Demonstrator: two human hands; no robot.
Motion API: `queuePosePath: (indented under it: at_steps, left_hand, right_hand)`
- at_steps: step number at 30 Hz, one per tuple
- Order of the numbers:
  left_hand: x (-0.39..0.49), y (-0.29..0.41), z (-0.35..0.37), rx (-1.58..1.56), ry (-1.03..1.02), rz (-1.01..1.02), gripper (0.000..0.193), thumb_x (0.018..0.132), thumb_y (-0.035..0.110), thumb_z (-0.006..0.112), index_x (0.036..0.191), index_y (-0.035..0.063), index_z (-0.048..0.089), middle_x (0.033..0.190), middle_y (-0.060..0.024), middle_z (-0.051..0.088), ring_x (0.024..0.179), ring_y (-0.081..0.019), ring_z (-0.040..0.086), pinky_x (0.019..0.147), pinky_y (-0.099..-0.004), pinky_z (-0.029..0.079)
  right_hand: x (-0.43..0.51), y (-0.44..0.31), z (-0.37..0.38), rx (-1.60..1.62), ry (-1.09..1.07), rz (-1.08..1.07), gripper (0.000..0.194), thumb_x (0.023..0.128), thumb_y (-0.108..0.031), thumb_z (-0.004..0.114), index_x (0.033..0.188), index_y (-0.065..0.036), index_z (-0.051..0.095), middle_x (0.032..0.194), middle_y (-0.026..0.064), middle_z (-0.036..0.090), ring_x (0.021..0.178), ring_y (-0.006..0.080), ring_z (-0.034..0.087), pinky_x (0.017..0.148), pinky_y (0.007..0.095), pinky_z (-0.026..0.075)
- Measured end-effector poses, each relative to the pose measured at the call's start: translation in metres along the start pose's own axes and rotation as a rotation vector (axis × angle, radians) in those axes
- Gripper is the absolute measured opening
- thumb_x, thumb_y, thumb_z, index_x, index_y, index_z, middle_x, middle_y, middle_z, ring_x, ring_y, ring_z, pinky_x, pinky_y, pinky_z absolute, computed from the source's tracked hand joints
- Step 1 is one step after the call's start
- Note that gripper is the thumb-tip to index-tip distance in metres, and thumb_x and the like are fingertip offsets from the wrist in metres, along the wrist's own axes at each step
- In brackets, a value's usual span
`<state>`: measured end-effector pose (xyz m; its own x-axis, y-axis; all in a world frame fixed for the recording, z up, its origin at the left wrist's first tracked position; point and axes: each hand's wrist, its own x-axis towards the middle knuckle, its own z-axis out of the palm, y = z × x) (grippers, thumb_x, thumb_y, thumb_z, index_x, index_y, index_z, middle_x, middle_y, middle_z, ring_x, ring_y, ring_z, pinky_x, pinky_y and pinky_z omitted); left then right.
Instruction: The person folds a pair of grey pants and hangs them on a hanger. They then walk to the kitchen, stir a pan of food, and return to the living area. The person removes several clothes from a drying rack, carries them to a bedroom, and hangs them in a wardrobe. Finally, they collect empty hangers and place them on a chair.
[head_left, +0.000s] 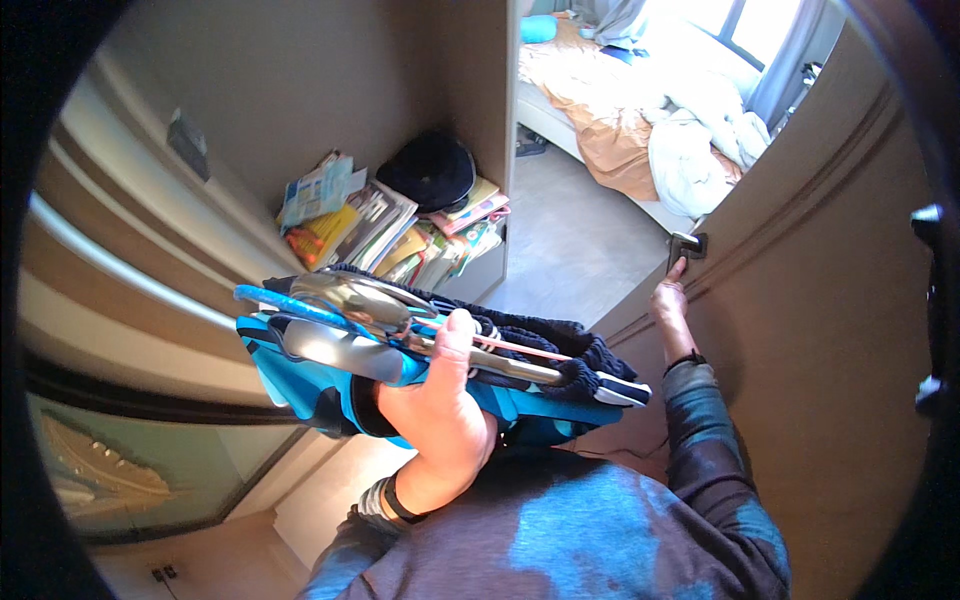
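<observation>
My left hand (446, 405) grips a stacked bundle in front of my chest, the thumb pressed over its top. In the bundle are bright blue fabric (322, 394), dark knitted cloth (592, 352) and a shiny metal object with a rounded head (360, 296) and a long bar. A blue tube-like loop (300, 306) and a silver curved piece (341, 349) stick out at the left end. A thin pinkish strip runs under my thumb. Out to the right, my right hand (670, 300) is at the door's lever handle (686, 246), with a digit on it; its other fingers are mostly hidden.
The brown door (810, 300) stands partly open at right. Beyond the doorway are a grey floor (577, 225) and a bed with rumpled bedding (600, 135). A low cabinet (480, 274) at left bears magazines (375, 217) and a black cap (427, 169). A framed picture (112, 465) is at lower left.
</observation>
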<state>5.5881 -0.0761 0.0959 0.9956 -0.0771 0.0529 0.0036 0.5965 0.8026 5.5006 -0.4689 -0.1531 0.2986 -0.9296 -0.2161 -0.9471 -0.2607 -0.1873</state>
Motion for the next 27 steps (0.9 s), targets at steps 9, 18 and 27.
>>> queuePosePath:
  at_steps: [9,18,27]
  left_hand:
    - [0.014,-0.050,0.079,-0.007,-0.272,-0.170,0.012,0.080,0.002,0.066,0.090,0.0024,0.060,0.080,-0.0043,0.062,0.070,-0.0130,0.059,0.068,-0.0277,0.049]
    - [0.065,-0.120,0.177,0.023,-0.563,-0.200,0.015,0.078,0.009,0.069,0.069,0.0033,0.059,0.065,-0.0005,0.060,0.058,-0.0106,0.058,0.059,-0.0261,0.045]
    - [0.120,-0.185,0.245,-0.075,-0.631,-0.322,0.010,0.078,0.009,0.069,0.074,0.0023,0.062,0.072,-0.0042,0.065,0.062,-0.0143,0.062,0.063,-0.0278,0.048]
  right_hand:
    - [-0.038,0.100,-0.044,-0.140,0.110,0.189,0.082,0.091,-0.015,0.048,0.148,-0.008,-0.011,0.119,0.0263,0.057,0.103,0.0380,0.062,0.088,0.0455,0.050]
    - [-0.090,0.206,-0.073,-0.146,0.122,0.386,0.080,0.086,-0.011,0.053,0.148,-0.008,0.002,0.115,0.0278,0.057,0.100,0.0415,0.061,0.087,0.0462,0.050]
    - [-0.128,0.177,-0.117,-0.214,0.089,0.527,0.046,0.091,-0.019,0.050,0.133,0.000,0.043,0.120,0.0307,0.052,0.107,0.0424,0.055,0.093,0.0465,0.045]
